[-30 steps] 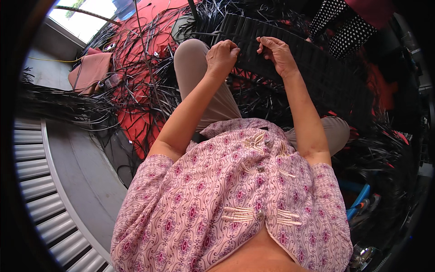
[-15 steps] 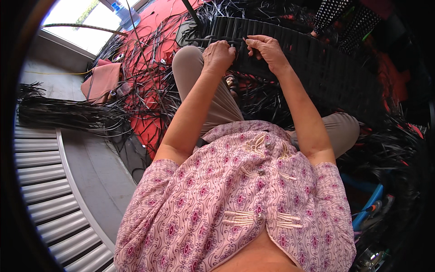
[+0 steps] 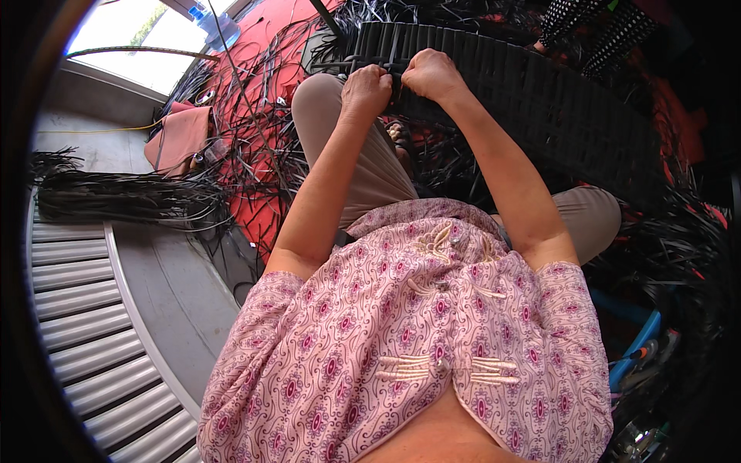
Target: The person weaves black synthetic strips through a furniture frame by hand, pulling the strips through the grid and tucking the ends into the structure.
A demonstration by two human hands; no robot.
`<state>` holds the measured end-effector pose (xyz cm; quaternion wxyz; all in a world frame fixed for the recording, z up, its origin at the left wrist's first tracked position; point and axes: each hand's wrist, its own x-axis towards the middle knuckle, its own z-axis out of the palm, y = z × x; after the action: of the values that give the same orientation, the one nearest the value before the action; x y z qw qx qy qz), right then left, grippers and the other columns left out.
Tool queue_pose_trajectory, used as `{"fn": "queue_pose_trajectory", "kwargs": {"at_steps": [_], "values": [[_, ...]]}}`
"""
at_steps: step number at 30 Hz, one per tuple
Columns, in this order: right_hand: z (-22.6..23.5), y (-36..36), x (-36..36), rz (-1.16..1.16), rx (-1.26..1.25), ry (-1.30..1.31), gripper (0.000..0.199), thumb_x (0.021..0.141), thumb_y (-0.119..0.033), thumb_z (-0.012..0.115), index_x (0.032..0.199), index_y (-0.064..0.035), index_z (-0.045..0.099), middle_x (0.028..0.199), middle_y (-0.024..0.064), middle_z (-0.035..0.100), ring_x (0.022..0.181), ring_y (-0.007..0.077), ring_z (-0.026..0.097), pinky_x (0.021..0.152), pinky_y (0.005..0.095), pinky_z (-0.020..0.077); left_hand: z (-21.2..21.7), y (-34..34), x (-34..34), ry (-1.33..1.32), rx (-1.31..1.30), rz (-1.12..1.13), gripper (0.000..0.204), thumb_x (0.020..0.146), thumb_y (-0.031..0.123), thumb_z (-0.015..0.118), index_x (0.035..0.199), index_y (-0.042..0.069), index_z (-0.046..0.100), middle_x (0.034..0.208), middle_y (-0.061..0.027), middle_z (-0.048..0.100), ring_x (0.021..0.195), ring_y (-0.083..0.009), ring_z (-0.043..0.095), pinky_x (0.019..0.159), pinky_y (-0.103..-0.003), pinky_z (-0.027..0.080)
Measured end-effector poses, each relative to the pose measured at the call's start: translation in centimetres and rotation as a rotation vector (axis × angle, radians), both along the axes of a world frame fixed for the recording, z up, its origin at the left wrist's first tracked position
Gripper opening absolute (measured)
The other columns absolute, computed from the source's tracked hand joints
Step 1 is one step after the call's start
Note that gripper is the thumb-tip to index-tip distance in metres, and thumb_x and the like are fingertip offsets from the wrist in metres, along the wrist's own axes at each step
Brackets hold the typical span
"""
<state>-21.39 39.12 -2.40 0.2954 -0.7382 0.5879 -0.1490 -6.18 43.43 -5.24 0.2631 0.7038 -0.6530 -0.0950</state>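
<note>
Over my left knee lies the near left end of a long black slatted panel, woven from flat dark strips and running away to the right. My left hand is closed at the panel's edge, and its fingertips are turned out of sight. Close by on the right, my right hand makes a fist at the same edge, a thin black strip apparently in its fingers. A few crossed dark strips stick out at the corner just beyond both hands.
Loose black strips cover the red floor. To the left are a bundle of strips, a ribbed grey bench and a pink cloth. A blue crate stands right, a water bottle far left; another person's dotted trouser leg shows far right.
My right hand has turned from a raised pinch on a dark strip into a fist and moved left and away from me, nearer my left hand. My left hand has shifted slightly left.
</note>
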Motion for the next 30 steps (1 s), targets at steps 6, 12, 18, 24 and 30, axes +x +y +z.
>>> {"fn": "queue_pose_trajectory", "kwargs": {"at_steps": [6, 12, 18, 24, 30], "values": [[-0.1, -0.1, -0.2, 0.076, -0.016, 0.005, 0.025, 0.079, -0.022, 0.068, 0.100, -0.0105, 0.076, 0.107, 0.0192, 0.070, 0.105, 0.0340, 0.066, 0.092, 0.0417, 0.0522, 0.1, 0.0, 0.4, 0.133, 0.031, -0.077, 0.030, 0.083, 0.028, 0.064, 0.100, 0.005, 0.073, 0.095, -0.0172, 0.070, 0.095, -0.0327, 0.066, 0.086, -0.042, 0.051], [0.2, 1.0, 1.0, 0.056, -0.163, 0.083, 0.019, 0.082, -0.021, 0.066, 0.095, -0.0110, 0.076, 0.103, 0.0188, 0.070, 0.102, 0.0338, 0.067, 0.089, 0.0423, 0.0534, 0.0, -0.6, 3.1, 0.723, 0.252, -0.117, 0.021, 0.087, 0.019, 0.069, 0.096, 0.000, 0.071, 0.078, -0.0034, 0.069, 0.067, -0.0084, 0.065, 0.060, -0.023, 0.052], [-0.3, 1.4, 1.8, 0.023, -0.305, 0.165, 0.021, 0.080, -0.022, 0.066, 0.093, -0.0073, 0.074, 0.099, 0.0182, 0.071, 0.095, 0.0347, 0.069, 0.087, 0.0422, 0.0545, 0.0, -0.2, 3.2, 0.829, 0.226, -0.078, 0.019, 0.089, 0.020, 0.068, 0.094, 0.002, 0.068, 0.079, -0.0034, 0.068, 0.069, -0.0100, 0.067, 0.060, -0.023, 0.052], [0.3, 3.7, 0.7, 0.001, -0.565, -0.012, 0.025, 0.078, -0.023, 0.073, 0.094, -0.0046, 0.072, 0.090, 0.0138, 0.070, 0.085, 0.0310, 0.069, 0.080, 0.0390, 0.0555, 0.7, 0.7, 5.2, 0.991, 0.168, -0.076, 0.017, 0.094, 0.018, 0.063, 0.095, 0.001, 0.065, 0.084, -0.0039, 0.068, 0.071, -0.0112, 0.066, 0.062, -0.024, 0.053], [1.0, 1.7, 1.6, 0.192, -0.560, -0.332, 0.024, 0.081, -0.024, 0.073, 0.101, -0.0094, 0.073, 0.093, 0.0093, 0.070, 0.087, 0.0243, 0.068, 0.078, 0.0341, 0.0536, 4.1, 1.3, 6.0, 0.795, 0.153, -0.183, 0.015, 0.094, 0.020, 0.063, 0.095, 0.005, 0.064, 0.081, 0.0008, 0.064, 0.069, -0.0067, 0.060, 0.063, -0.022, 0.049]]}}
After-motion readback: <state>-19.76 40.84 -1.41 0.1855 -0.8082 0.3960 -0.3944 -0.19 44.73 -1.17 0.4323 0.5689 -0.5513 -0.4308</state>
